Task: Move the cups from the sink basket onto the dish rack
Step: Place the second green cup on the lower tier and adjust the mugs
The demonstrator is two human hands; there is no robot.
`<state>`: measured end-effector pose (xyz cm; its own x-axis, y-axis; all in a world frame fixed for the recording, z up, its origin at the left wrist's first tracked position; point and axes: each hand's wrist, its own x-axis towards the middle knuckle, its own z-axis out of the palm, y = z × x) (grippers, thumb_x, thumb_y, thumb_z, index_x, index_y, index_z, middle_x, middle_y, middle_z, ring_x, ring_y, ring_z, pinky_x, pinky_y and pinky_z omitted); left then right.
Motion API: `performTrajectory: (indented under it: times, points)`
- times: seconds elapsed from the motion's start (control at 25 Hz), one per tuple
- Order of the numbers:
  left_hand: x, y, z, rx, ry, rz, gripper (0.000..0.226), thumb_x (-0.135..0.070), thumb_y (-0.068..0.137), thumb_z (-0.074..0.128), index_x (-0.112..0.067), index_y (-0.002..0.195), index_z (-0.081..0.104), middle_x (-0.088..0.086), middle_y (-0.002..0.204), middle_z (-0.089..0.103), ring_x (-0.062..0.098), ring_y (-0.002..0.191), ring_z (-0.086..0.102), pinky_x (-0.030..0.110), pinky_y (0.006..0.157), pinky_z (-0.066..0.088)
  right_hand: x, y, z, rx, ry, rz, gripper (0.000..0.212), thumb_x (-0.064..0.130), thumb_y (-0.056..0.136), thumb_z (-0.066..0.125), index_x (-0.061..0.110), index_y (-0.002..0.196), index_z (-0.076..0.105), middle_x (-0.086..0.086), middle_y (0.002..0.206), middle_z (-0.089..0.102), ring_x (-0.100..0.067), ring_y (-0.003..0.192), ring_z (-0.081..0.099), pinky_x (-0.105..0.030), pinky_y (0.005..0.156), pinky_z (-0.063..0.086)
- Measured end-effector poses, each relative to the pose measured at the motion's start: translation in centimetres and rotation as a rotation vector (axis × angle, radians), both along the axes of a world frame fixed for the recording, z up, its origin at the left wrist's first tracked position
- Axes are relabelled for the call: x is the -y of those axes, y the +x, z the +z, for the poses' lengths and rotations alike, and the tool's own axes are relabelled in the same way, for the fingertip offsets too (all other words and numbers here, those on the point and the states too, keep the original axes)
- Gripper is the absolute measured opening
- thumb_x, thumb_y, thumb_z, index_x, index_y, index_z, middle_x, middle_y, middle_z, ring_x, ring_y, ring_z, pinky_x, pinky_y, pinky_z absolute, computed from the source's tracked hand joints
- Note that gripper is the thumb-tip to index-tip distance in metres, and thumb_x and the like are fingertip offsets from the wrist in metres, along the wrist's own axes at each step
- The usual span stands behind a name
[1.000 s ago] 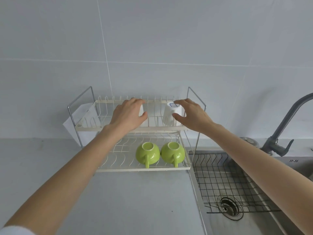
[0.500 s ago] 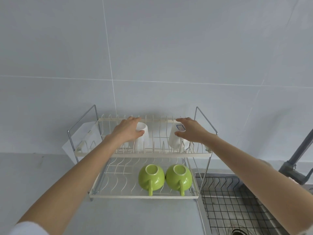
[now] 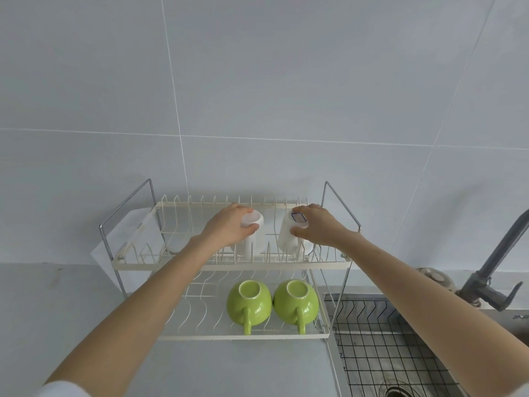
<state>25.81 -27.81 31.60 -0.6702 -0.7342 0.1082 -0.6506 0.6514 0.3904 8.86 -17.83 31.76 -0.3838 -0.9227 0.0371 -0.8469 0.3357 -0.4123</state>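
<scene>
Two white cups stand upside down on the upper tier of the cream two-tier dish rack (image 3: 229,266). My left hand (image 3: 229,229) grips the left white cup (image 3: 254,239) around its base. My right hand (image 3: 317,226) grips the right white cup (image 3: 287,242), whose base bears a blue-outlined label. Two green cups, the left (image 3: 249,303) and the right (image 3: 296,302), lie upside down side by side on the lower tier, handles toward me. The black wire sink basket (image 3: 383,348) at the lower right holds no cups in view.
A grey faucet (image 3: 498,265) rises at the right edge over the steel sink, with the drain (image 3: 398,391) below the basket. A grey countertop (image 3: 57,305) spreads left of the rack. A white sheet (image 3: 128,233) leans behind the rack's left end. Tiled wall behind.
The view has tilted upward and drawn closer to the rack. Both hands have stayed on the white cups, settling them down onto the upper tier.
</scene>
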Motion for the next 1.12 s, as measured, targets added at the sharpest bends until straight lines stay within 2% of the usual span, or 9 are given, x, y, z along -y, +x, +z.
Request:
performTrajectory:
  times: [0.24,0.48,0.76,0.96,1.12]
  points:
    - [-0.8,-1.9,-0.4,-0.026,-0.010,-0.026,0.050,-0.035,0.088,0.051,-0.018,0.134,0.042,0.004,0.144,0.040,0.023,0.131,0.040,0.036,0.106,0.035,-0.1,0.2,0.1,0.019,-0.018,-0.017,0.054,0.025,0.086,0.058,0.016,0.137,0.041,-0.013,0.136,0.044,-0.030,0.127,0.040,-0.033,0.102,0.036]
    - [-0.8,-2.0,-0.4,-0.025,-0.018,-0.015,0.053,-0.038,0.088,0.052,-0.018,0.135,0.041,0.003,0.144,0.040,0.024,0.130,0.040,0.035,0.104,0.036,-0.2,0.4,0.2,0.023,-0.032,-0.019,0.054,0.025,0.085,0.058,0.017,0.136,0.042,-0.012,0.135,0.045,-0.030,0.126,0.040,-0.032,0.101,0.036]
    - [-0.4,-2.1,-0.3,-0.007,-0.025,-0.021,0.058,-0.040,0.087,0.051,-0.020,0.138,0.034,0.002,0.145,0.038,0.022,0.132,0.039,0.035,0.104,0.034,-0.2,0.1,-0.1,0.002,-0.023,0.009,0.054,0.027,0.088,0.056,0.017,0.138,0.040,-0.008,0.144,0.041,-0.026,0.132,0.037,-0.034,0.108,0.033]
    - [-0.3,-2.0,-0.4,0.006,-0.036,-0.057,0.056,-0.038,0.087,0.052,-0.017,0.137,0.037,0.000,0.144,0.037,0.021,0.130,0.041,0.033,0.104,0.034,-0.5,0.0,0.1,-0.025,-0.011,0.053,0.051,0.029,0.090,0.054,0.015,0.138,0.041,-0.006,0.145,0.043,-0.027,0.132,0.039,-0.034,0.107,0.032]
    - [-0.4,-2.0,-0.4,0.022,-0.039,-0.066,0.056,-0.038,0.088,0.051,-0.016,0.138,0.035,0.001,0.146,0.036,0.022,0.131,0.040,0.034,0.106,0.033,-0.6,0.2,-0.1,-0.061,0.014,0.060,0.052,0.030,0.092,0.051,0.014,0.139,0.038,-0.008,0.146,0.040,-0.028,0.133,0.037,-0.039,0.109,0.034]
